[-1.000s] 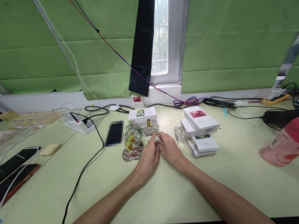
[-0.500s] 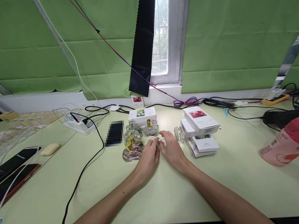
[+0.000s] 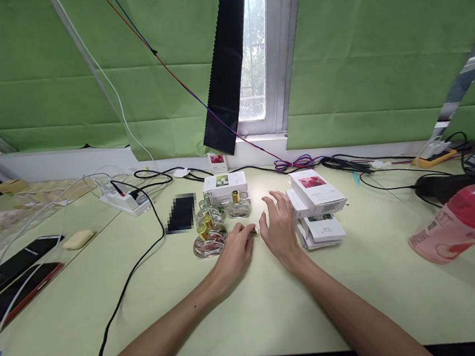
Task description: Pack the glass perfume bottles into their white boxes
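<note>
Head view, pale green desk. I see the left hand resting on the desktop, fingers pinched on a small clear glass bottle with a silver neck; only its tip shows past the fingertips, so I cannot tell its full shape. The bottle lies near the middle of the desk, just right of the bottle cluster and in front of the boxes.

The right hand is spread, fingers apart, holding nothing. It hovers just beside the bottle and covers whatever lies behind it, close to the stack of white cardboard boxes.

Around:
- Cluster of round clear glass perfume bottles with gold caps left of the left hand, touching each other. I count three gold caps; further bottles behind overlap and I cannot count them.
- One white box with a green picture behind the cluster; one small white box with a red picture at the wall.
- Stack on the right: at least four boxes, top one bearing a red picture.
- One white power strip, black cable trailing across the desk.
- Two dark phones far left, one cream oval case.
- One pink plastic bottle lying on its side, far right.
</note>
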A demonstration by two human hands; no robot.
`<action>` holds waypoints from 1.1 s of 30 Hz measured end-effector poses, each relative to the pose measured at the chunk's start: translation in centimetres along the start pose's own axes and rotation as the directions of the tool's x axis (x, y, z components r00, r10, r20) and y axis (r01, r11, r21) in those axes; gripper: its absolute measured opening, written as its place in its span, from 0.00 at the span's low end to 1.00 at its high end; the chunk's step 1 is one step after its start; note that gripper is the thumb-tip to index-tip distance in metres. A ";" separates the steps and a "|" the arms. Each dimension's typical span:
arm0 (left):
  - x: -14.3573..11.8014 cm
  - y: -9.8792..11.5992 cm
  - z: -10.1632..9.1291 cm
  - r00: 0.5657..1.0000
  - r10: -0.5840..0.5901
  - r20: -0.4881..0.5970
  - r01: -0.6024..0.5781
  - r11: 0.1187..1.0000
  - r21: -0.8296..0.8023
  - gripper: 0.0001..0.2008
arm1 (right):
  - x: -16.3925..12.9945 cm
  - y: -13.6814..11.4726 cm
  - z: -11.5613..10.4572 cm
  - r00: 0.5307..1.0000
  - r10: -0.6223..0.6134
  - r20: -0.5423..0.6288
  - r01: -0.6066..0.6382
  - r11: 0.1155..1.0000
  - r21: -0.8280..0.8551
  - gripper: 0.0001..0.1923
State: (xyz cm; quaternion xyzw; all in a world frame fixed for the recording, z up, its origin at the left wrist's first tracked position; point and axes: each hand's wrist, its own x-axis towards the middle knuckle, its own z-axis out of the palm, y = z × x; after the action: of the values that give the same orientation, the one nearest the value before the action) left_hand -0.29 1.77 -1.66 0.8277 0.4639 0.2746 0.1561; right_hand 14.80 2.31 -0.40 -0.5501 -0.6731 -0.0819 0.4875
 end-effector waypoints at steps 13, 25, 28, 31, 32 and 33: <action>0.0 0.3 -0.2 0.999 -0.013 0.033 0.013 1.000 -0.005 0.12 | -0.1 0.3 0.5 1.000 -0.004 -0.007 0.004 0.999 -0.042 0.20; -0.1 0.8 -0.8 0.997 0.001 0.073 -0.001 1.000 0.002 0.10 | -0.2 0.5 0.7 0.999 -0.035 -0.007 0.036 0.998 0.051 0.20; -0.3 0.9 -0.9 0.996 -0.004 0.088 0.004 1.000 0.001 0.08 | -0.2 0.4 0.8 0.999 -0.049 -0.022 0.051 0.996 0.079 0.20; -0.4 0.9 -0.9 0.996 -0.003 0.086 0.002 1.000 0.016 0.07 | -0.2 0.3 0.8 0.997 -0.066 -0.039 0.070 0.992 0.100 0.20; -0.4 0.9 -0.8 0.996 -0.005 0.085 0.003 1.000 0.019 0.07 | -0.2 0.3 0.8 0.996 -0.072 -0.042 0.076 0.991 0.109 0.20; -0.5 0.9 -0.8 0.996 -0.006 0.085 0.004 1.000 0.018 0.07 | -0.2 0.3 0.7 0.996 -0.077 -0.045 0.082 0.990 0.118 0.20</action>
State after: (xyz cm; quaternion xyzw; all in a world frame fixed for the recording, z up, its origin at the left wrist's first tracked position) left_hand -0.39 0.93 -0.72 0.8387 0.4613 0.2347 0.1692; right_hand 14.61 2.77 -1.07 -0.4908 -0.6882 -0.0717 0.5296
